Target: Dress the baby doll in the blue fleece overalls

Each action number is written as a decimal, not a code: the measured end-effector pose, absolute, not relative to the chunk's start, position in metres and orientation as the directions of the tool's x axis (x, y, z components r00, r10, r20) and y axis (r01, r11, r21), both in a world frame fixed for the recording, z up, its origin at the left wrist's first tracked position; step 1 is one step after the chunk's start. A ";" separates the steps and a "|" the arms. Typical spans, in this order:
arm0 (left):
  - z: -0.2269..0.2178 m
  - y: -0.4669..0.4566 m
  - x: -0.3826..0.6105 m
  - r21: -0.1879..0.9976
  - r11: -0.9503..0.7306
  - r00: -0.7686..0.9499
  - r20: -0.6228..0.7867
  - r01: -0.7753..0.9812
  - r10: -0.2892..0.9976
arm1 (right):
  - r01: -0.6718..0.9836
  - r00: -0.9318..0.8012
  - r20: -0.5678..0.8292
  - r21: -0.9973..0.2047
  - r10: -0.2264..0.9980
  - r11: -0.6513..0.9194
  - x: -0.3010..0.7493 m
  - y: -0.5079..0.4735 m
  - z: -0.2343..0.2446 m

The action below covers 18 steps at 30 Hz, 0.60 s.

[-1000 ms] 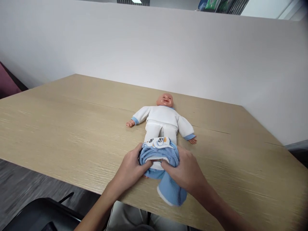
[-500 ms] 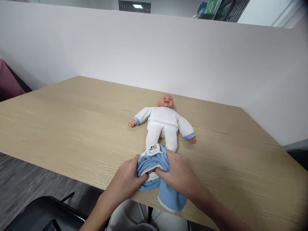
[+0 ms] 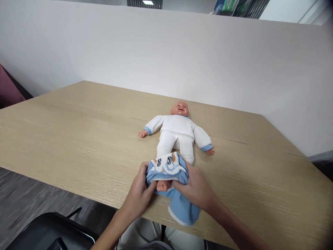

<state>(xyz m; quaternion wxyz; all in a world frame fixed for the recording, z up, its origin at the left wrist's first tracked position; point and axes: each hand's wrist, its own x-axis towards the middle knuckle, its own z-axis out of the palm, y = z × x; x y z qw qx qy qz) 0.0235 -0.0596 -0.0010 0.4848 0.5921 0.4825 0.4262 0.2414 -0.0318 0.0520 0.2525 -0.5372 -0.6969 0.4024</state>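
A baby doll (image 3: 177, 126) lies on its back on the table, head away from me, in a white top with blue cuffs and with white cloth legs. Bunched around its lower legs is a pair of blue terry doll pants (image 3: 184, 208) with an embroidered animal face. My left hand (image 3: 139, 191) grips the bunched cloth on the left side, thumb beside the doll's bare foot (image 3: 163, 185), which pokes out of one leg opening. On the right side my right hand (image 3: 196, 185) pinches the same cloth. The other pant leg hangs flat toward me, and the doll's second foot is hidden.
The wooden table (image 3: 91, 139) reaches back to a white partition (image 3: 156, 52). A black chair (image 3: 47, 232) stands at the lower left, by the near table edge. Something dark red (image 3: 11, 88) shows at the far left.
Both hands have pulled the bunched pants up the doll's leg, away from me. The foot now sticks out of the opening, and more of the embroidered face shows.
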 end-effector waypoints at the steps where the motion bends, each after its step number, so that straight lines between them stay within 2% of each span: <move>1: -0.001 -0.057 0.024 0.985 -0.074 0.159 0.049 0.154 0.986 | 0.533 -0.298 -0.050 -0.837 0.953 0.122 0.242 -0.028 0.051; 5: 0.008 -0.042 0.024 0.974 -0.119 0.096 0.102 0.193 0.990 | 0.518 -0.336 0.113 -0.807 0.935 0.283 0.245 -0.007 0.049; 9: 0.025 -0.020 0.015 0.963 -0.164 0.198 0.122 0.213 0.973 | 0.493 -0.441 0.153 -0.782 0.884 0.381 0.255 0.011 0.052; 15: 0.045 0.000 0.000 0.949 -0.151 0.326 0.056 0.275 0.944 | 0.424 -0.464 0.047 -0.865 0.884 0.268 0.282 0.013 0.054; 18: 0.049 0.000 -0.005 0.940 -0.160 0.373 0.039 0.300 0.927 | 0.237 -0.492 0.003 -0.962 0.871 0.137 0.296 0.010 0.048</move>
